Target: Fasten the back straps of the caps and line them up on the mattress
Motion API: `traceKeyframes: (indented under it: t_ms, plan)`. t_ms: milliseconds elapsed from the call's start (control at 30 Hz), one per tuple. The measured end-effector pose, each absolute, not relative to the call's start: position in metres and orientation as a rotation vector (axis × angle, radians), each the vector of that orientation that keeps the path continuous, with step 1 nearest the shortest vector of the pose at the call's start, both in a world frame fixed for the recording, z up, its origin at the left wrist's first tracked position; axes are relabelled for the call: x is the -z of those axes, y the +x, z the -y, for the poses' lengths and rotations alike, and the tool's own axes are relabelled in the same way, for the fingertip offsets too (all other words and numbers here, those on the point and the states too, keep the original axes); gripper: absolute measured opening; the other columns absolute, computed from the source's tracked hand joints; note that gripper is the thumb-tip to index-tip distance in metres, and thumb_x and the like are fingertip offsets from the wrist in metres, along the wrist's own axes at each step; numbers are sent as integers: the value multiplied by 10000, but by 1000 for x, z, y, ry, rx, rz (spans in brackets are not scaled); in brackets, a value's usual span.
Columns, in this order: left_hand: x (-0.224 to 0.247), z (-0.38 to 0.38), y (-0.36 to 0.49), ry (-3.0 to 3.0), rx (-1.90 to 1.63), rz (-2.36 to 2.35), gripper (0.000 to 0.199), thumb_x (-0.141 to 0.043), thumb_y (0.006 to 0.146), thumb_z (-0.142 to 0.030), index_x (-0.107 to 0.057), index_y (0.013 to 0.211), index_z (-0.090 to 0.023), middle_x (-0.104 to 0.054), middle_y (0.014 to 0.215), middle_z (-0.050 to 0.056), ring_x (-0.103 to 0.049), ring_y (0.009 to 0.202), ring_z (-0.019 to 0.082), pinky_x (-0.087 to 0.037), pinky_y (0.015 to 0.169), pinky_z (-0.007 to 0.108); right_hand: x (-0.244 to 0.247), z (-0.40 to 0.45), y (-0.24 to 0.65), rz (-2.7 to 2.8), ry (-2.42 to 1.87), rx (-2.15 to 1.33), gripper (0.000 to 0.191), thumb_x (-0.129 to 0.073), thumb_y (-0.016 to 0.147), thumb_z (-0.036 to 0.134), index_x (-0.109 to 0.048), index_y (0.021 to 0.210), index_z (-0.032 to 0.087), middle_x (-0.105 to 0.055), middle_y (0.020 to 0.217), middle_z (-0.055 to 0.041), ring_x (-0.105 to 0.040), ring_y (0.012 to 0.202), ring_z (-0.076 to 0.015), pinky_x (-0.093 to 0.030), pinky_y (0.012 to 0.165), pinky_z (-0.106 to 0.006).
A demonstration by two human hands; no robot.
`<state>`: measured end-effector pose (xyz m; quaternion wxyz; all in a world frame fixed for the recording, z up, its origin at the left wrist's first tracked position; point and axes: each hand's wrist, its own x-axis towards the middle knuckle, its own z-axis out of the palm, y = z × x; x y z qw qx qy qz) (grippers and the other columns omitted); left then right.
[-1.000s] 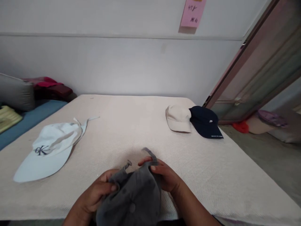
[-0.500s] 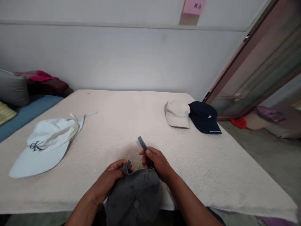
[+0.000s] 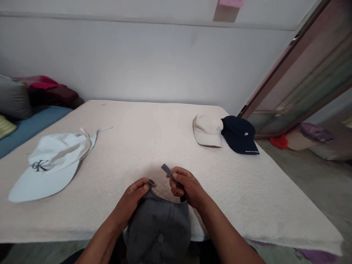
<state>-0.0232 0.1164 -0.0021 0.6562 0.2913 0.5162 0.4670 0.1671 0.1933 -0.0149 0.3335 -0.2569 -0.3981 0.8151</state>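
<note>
A dark grey baseball cap point(image 3: 159, 227) hangs at the table's near edge, its back opening facing away from me. My left hand point(image 3: 136, 192) pinches the short tab with the metal buckle point(image 3: 150, 183) on the left side of that opening. Between thumb and fingers, my right hand point(image 3: 185, 185) grips the cap's loose strap point(image 3: 166, 169), whose free end points up and left. Strap and buckle are apart, with a small gap between them. The cap's brim is out of sight.
A white cap point(image 3: 55, 157) with a black logo and long ties lies at left on the cloth-covered table point(image 3: 143, 135). At the far right, a beige cap point(image 3: 207, 130) touches a navy cap point(image 3: 239, 134). A wall point(image 3: 137, 62) stands behind; a grey cushion point(image 3: 13, 97) sits at left.
My left hand has turned the buckle so its metal shows more clearly. The strap end is slightly lower, and my right hand has shifted its fingers along it. The view has tilted slightly down.
</note>
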Motion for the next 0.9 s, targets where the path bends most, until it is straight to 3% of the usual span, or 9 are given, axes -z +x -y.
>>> traceKeyframes:
  t_ms: [100, 200, 467, 900]
  plan:
    - [7, -116, -24, 685, -1080, -1154, 123, -644, 781, -307, -677, 852, -212, -589, 723, -25, -500, 641, 95, -375, 601, 177, 15, -192, 166, 995, -666, -2153, 79, -576, 764, 206, -520, 740, 154, -552, 649, 8, -407, 422, -42, -229, 428, -207]
    - [10, -116, -23, 744, -1068, -1174, 110, -642, 781, -288, -683, 843, -207, -587, 734, -24, -493, 665, 96, -369, 624, 177, 14, -191, 163, 995, -673, -2199, 66, -573, 722, 177, -511, 731, 159, -555, 662, 11, -369, 409, -29, -194, 410, -194]
    - [8, -112, -23, 761, -1019, -1096, 161, -600, 812, -324, -675, 890, -206, -633, 787, 6, -545, 708, 146, -405, 674, 244, 18, -188, 155, 1054, -749, -2265, 262, -671, 735, 370, -502, 730, 170, -423, 503, 84, -218, 362, -12, -104, 374, -183]
    - [4, -111, -22, 774, -1021, -1063, 169, -603, 822, -308, -697, 939, -230, -653, 814, -2, -554, 727, 127, -403, 673, 213, 23, -187, 154, 1158, -742, -2331, 219, -662, 755, 347, -555, 758, 155, -447, 486, 81, -231, 343, -13, -114, 362, -185]
